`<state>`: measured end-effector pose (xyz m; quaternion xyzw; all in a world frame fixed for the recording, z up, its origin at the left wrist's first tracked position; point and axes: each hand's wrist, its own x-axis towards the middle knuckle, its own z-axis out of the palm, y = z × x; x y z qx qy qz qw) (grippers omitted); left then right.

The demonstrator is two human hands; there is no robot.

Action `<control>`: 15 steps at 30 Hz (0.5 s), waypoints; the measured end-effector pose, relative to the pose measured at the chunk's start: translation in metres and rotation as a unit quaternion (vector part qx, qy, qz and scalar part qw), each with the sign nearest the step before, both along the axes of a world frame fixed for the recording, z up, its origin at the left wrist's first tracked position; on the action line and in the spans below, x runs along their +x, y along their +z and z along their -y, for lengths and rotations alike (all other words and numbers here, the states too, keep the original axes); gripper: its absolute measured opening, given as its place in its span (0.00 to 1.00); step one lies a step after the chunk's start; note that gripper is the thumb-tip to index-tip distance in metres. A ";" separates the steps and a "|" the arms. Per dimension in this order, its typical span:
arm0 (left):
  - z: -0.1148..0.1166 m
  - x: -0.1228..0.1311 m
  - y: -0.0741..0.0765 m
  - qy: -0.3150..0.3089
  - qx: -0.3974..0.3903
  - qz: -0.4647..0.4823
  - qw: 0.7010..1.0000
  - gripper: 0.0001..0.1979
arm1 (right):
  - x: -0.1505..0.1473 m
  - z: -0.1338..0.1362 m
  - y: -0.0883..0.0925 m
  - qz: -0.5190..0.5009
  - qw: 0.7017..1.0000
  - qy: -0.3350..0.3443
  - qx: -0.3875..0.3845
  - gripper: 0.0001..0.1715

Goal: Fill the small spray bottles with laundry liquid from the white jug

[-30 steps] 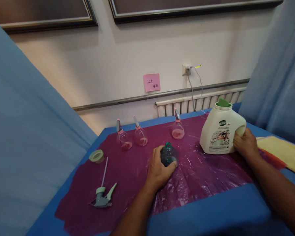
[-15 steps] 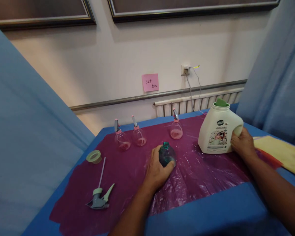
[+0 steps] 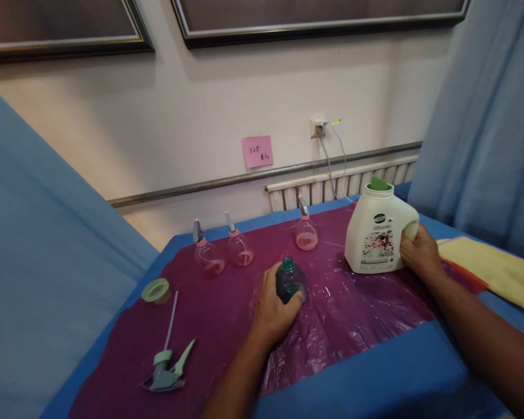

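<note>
My left hand (image 3: 274, 308) is wrapped round a dark teal spray bottle (image 3: 290, 283), whose threaded neck is uncovered. The bottle stands upright on the purple plastic sheet (image 3: 240, 326). To the right, my right hand (image 3: 421, 253) grips the handle of a cream detergent jug (image 3: 371, 233). This jug is upright and capless, with a green spout in its mouth. Lying on its side at the left is a grey and pale green spray trigger head (image 3: 163, 372) with a thin tube. A translucent green cap (image 3: 156, 291) sits beyond it.
Three clear spray bottles holding pink liquid stand behind: one at the left (image 3: 208, 258), another beside it (image 3: 240, 249), a third farther right (image 3: 306, 233). A yellow cloth (image 3: 493, 267) lies at the right. Blue curtains (image 3: 48, 244) hang at both sides; a wall with a railing (image 3: 192, 187) is behind.
The whole view has shifted slightly, so things appear a little farther left and mostly lower. Both hands keep their grips on the spray bottle and the jug.
</note>
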<state>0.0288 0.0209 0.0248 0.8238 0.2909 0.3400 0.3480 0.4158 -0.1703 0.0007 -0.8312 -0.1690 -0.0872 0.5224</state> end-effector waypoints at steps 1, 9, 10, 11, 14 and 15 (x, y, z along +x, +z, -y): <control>0.000 0.000 0.000 0.000 -0.002 -0.001 1.000 0.40 | 0.000 0.000 0.000 0.000 1.000 0.001 0.000 0.25; 0.000 0.000 -0.001 -0.007 -0.013 -0.003 1.000 0.41 | 0.003 0.002 -0.001 0.002 1.000 0.006 0.000 0.27; 0.000 0.000 -0.001 -0.008 -0.013 -0.003 1.000 0.41 | 0.004 0.003 0.000 0.000 1.000 0.004 -0.001 0.27; 0.000 0.000 -0.001 -0.010 -0.014 -0.002 1.000 0.41 | 0.006 0.004 0.001 -0.003 1.000 0.000 -0.002 0.27; 0.002 0.001 0.001 -0.025 -0.020 -0.003 0.999 0.42 | 0.011 0.003 0.009 0.001 1.000 -0.013 0.006 0.29; 0.003 0.001 0.001 -0.030 -0.020 -0.004 0.999 0.42 | 0.013 0.002 0.012 0.010 1.000 -0.011 0.013 0.29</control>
